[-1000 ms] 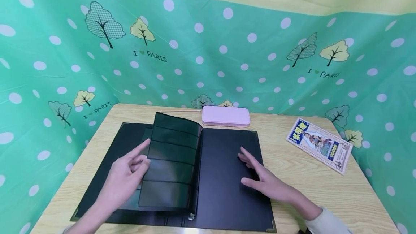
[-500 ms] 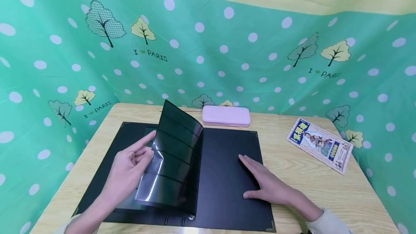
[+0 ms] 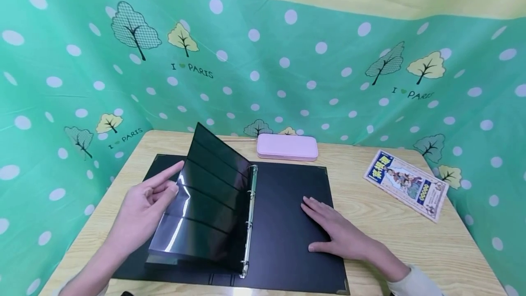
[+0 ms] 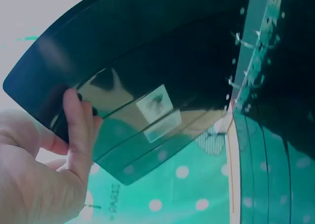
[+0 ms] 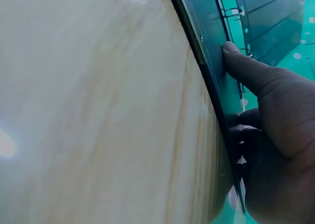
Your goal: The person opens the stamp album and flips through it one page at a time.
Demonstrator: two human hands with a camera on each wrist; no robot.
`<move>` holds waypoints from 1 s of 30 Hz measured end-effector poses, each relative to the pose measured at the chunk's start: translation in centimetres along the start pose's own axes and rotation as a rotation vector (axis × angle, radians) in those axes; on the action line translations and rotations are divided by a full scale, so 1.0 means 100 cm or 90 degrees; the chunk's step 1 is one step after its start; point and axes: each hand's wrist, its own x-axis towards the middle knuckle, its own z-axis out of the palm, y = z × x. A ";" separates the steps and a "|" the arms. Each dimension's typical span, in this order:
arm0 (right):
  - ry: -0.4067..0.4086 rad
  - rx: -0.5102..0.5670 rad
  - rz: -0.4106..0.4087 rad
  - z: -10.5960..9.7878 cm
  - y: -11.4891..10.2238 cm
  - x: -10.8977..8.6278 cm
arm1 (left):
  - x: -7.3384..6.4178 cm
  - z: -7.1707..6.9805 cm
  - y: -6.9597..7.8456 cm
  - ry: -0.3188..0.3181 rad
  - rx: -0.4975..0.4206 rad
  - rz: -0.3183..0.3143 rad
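A black ring binder (image 3: 287, 259) lies spread on the table, its metal rings (image 3: 249, 223) showing along the spine. At the free edge of a dark pocket page (image 3: 205, 200), my left hand (image 3: 141, 204) pinches the sheet between thumb and fingers, and the page stands raised and tilted to the left of the rings. In the left wrist view the page (image 4: 147, 71) bows from the rings to my fingers, with light and a pale patch reflected on it. My right hand (image 3: 339, 234) rests with fingers extended on the bare right cover.
Behind the binder sits a pink pencil case (image 3: 286, 146), with a thin stick (image 3: 240, 140) to its left. A printed booklet (image 3: 407, 184) lies at the right on the wooden table (image 3: 390, 232). A green dotted cloth (image 3: 263, 72) hangs around the back and sides.
My left hand has drawn the page up and left, which uncovers the rings. My right hand has come down from above the right cover to rest on it.
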 end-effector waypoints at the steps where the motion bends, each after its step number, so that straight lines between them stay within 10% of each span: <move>1: 0.000 -0.002 0.003 0.000 0.000 -0.001 | 0.000 -0.002 -0.002 -0.001 0.012 -0.001; 18: 0.004 0.011 0.006 0.001 0.001 -0.001 | -0.011 -0.022 -0.055 -0.008 0.158 -0.019; 30: 0.008 0.011 0.000 0.002 0.003 0.000 | -0.003 -0.017 -0.107 -0.115 0.145 -0.153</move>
